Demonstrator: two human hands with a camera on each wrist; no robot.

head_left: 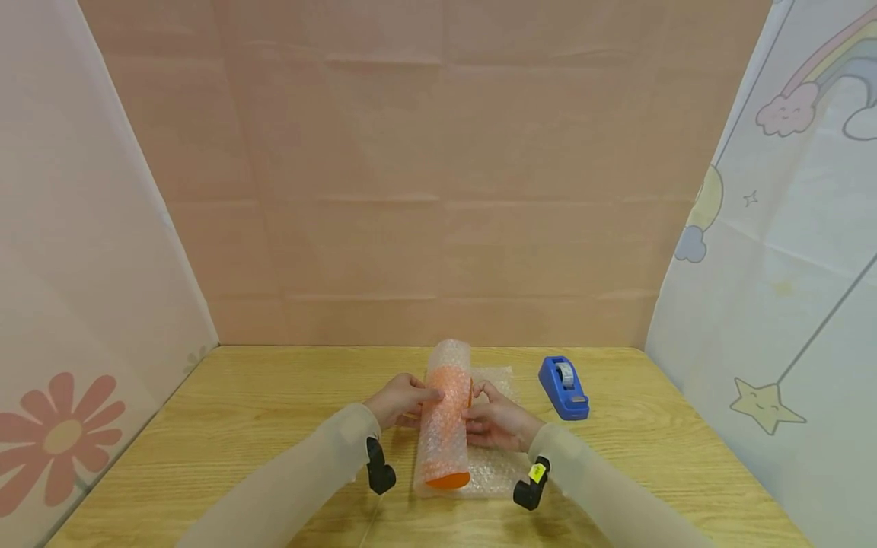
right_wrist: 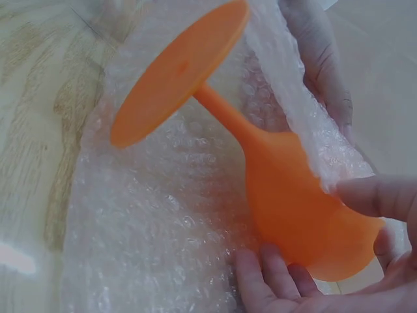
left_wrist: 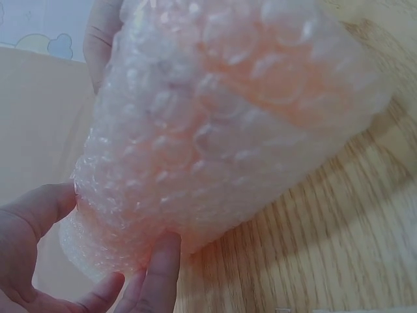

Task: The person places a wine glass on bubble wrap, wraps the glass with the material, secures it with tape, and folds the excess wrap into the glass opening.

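Note:
An orange wine goblet lies on its side, partly rolled in clear bubble wrap. Its round foot shows at the near end of the roll in the head view. My left hand grips the roll from the left, thumb on top and fingertips low against the wrap. From the other side my right hand holds the goblet's bowl and the wrap. In the right wrist view its thumb presses the wrap's edge, while its fingers lie under the bowl.
A flat stretch of the bubble wrap spreads on the wooden table right of the roll. A blue tape dispenser with a roll of clear tape stands farther right. Brown paper hangs behind the table's back edge.

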